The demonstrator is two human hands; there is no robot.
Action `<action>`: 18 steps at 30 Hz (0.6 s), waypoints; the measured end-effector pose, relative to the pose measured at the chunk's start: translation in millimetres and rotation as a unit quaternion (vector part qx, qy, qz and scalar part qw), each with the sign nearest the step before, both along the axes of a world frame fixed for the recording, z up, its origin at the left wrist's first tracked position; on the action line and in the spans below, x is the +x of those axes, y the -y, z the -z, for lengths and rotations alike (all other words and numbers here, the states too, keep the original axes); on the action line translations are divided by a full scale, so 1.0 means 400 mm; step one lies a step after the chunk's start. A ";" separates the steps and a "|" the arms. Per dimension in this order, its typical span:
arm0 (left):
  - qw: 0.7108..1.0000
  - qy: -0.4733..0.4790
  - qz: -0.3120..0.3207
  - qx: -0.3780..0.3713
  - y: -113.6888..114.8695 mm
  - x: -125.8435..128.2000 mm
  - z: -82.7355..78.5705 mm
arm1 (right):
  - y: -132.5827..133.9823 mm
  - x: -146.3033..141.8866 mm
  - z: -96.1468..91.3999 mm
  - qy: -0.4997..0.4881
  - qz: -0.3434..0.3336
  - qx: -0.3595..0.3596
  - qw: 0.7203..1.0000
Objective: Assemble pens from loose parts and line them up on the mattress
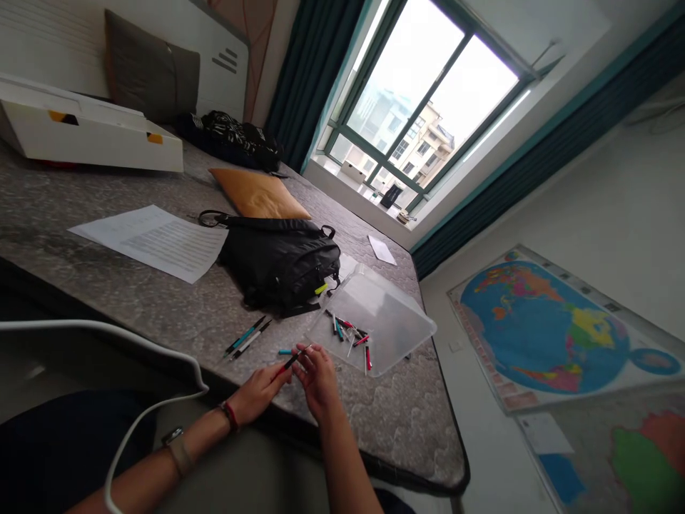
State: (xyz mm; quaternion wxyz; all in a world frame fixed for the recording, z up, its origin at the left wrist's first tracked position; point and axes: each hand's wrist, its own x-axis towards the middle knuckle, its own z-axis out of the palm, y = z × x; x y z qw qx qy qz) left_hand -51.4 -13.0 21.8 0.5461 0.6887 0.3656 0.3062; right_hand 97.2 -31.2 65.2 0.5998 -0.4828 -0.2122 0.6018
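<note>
Near the mattress edge, my left hand (257, 394) is closed around a red and black pen (290, 361) that slants up to the right. My right hand (320, 382) pinches the far end of the same pen, its fingers curled; the exact tip is too small to make out. A short teal piece (285, 352) lies just behind the hands. To the left rest several assembled-looking pens (249, 338), teal, black and white, side by side. Beyond my right hand, loose pen parts (347, 330) in red, black, white and teal lie in a clear plastic box (399, 325).
A black backpack (281, 264) sits behind the pens on the grey mattress (393, 421). Around it are printed sheets (160, 243) and an orange-brown envelope (260, 193). A white box (96, 139) stands far left. A white cable (133, 344) crosses the lower left.
</note>
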 end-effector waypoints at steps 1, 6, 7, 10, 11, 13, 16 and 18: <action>1.000 0.002 0.000 0.002 -0.001 0.000 0.000 | 0.001 0.000 -0.003 0.000 -0.001 -0.001 1.000; 1.000 0.007 0.013 0.005 -0.004 -0.003 -0.001 | 0.007 0.001 -0.006 -0.016 0.000 0.003 1.000; 1.000 0.007 0.016 0.006 -0.005 -0.004 -0.001 | 0.007 0.000 -0.006 -0.018 0.000 0.002 1.000; 1.000 0.002 0.019 0.010 -0.007 -0.008 -0.001 | 0.005 -0.002 -0.005 -0.005 0.004 -0.006 1.000; 1.000 0.001 0.019 0.011 -0.008 -0.009 -0.001 | 0.004 -0.002 -0.005 0.001 0.005 -0.008 1.000; 1.000 0.002 0.022 0.012 -0.009 -0.011 0.000 | 0.002 -0.003 -0.003 0.007 0.006 -0.010 1.000; 1.000 0.001 0.023 0.012 -0.009 -0.011 0.003 | 0.000 -0.004 0.000 0.018 -0.009 -0.007 1.000; 1.000 -0.003 0.023 0.011 -0.009 -0.011 0.003 | 0.000 -0.004 0.002 0.039 -0.020 -0.003 0.999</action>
